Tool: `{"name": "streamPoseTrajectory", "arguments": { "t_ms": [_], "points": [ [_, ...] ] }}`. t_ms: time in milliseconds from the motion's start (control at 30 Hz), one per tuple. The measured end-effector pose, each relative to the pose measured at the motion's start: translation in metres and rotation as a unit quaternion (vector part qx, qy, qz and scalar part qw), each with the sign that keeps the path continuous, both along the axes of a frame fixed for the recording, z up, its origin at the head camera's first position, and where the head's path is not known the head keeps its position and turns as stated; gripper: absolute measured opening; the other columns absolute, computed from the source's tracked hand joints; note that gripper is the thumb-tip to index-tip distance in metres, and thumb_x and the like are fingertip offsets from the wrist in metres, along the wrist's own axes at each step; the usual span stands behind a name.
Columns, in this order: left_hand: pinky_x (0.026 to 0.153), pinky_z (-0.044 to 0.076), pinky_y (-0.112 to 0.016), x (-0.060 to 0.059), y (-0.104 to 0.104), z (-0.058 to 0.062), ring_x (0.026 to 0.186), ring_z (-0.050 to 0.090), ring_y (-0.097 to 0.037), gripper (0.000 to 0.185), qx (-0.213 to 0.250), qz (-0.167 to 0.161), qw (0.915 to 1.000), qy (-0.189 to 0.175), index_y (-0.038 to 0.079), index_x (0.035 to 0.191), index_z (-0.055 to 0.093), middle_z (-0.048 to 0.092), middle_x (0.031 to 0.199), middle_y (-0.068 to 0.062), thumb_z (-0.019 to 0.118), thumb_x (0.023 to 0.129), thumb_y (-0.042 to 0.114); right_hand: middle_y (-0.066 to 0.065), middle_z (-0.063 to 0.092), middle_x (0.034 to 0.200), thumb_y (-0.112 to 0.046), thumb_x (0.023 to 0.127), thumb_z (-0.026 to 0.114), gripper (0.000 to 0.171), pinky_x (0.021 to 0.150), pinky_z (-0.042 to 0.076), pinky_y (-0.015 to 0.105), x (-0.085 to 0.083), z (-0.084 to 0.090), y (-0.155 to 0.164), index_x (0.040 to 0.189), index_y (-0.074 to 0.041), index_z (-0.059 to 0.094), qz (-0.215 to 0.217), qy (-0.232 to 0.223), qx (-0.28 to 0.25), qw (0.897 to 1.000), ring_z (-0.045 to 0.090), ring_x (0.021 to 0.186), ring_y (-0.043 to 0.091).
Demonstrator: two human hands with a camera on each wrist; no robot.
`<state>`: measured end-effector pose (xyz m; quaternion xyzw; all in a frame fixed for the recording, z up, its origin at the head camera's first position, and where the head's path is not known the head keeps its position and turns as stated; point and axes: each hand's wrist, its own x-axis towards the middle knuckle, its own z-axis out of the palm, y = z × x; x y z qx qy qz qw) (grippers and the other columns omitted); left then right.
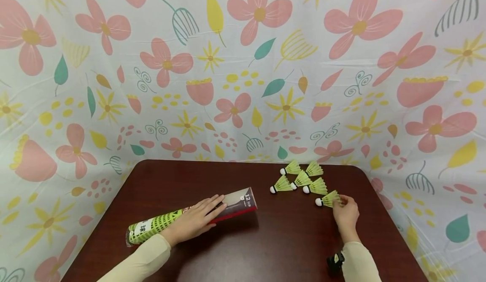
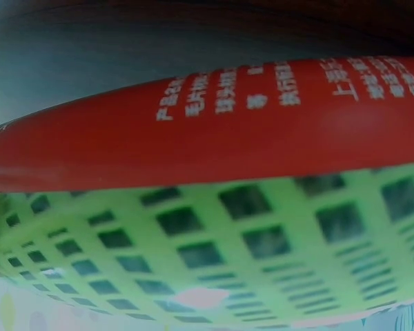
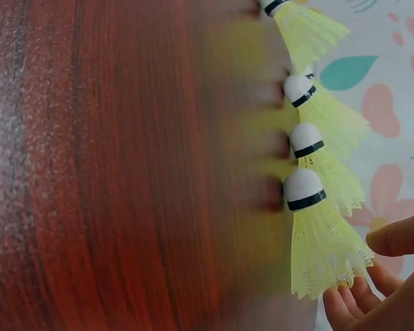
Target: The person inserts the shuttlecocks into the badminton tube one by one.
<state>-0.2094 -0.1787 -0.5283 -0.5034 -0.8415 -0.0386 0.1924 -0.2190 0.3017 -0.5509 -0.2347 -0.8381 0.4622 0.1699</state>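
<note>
A long shuttlecock tube (image 1: 159, 225), yellow-green netting print at one end and a grey and red label at the other, lies slanted across the left half of the table. Over its middle my left hand (image 1: 195, 220) grips it, fingers across the top and thumb along the near side. The left wrist view is filled by the tube's red panel (image 2: 262, 124) and green netting print. On the right, my right hand (image 1: 346, 214) pinches the skirt edge of a yellow shuttlecock (image 1: 327, 199) with a white cork and black band. In the right wrist view, thumb and fingers meet that skirt's rim.
Several more yellow shuttlecocks (image 1: 301, 180) lie grouped at the back right of the dark brown table (image 1: 288, 239), corks toward the left. A flower-printed cloth (image 1: 231, 83) rises behind the table and along both sides. A black device (image 1: 336, 261) sits at my right wrist.
</note>
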Motion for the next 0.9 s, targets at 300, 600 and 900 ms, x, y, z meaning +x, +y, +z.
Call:
{"name": "streamPoseTrajectory", "arguments": {
  "t_ms": [300,600,900],
  "points": [
    [0.109,0.035,-0.041,0.0,0.001,0.001,0.14,0.033,-0.028,0.085,0.0,0.001,1.0,-0.003,0.009,0.152,0.03,0.026,0.156,-0.015,0.077,0.083,0.025,0.03,0.056,0.107,-0.01,0.096,0.052,0.027,0.064,0.046,0.037,0.002,-0.002,0.002,0.114,0.01,0.055,-0.013,-0.001,0.012,1.0,0.054,0.094,0.041],
    [0.108,0.036,-0.041,0.001,0.002,0.001,0.139,0.034,-0.028,0.088,0.005,-0.003,1.0,0.005,0.008,0.151,0.031,0.028,0.155,-0.016,0.08,0.08,0.025,0.028,0.06,0.1,-0.008,0.094,0.058,0.019,0.055,0.042,0.023,0.005,0.0,0.0,0.105,0.006,0.06,0.009,0.027,0.027,0.999,0.058,0.087,0.038],
    [0.109,0.035,-0.04,0.001,0.001,0.001,0.14,0.032,-0.027,0.084,-0.003,-0.002,1.0,0.009,0.009,0.151,0.03,0.027,0.155,-0.015,0.077,0.083,0.027,0.02,0.063,0.101,-0.011,0.095,0.06,0.016,0.058,0.04,0.013,0.01,0.006,-0.004,0.104,0.001,0.062,0.021,0.028,0.027,0.999,0.054,0.08,0.011]
  ]
}}
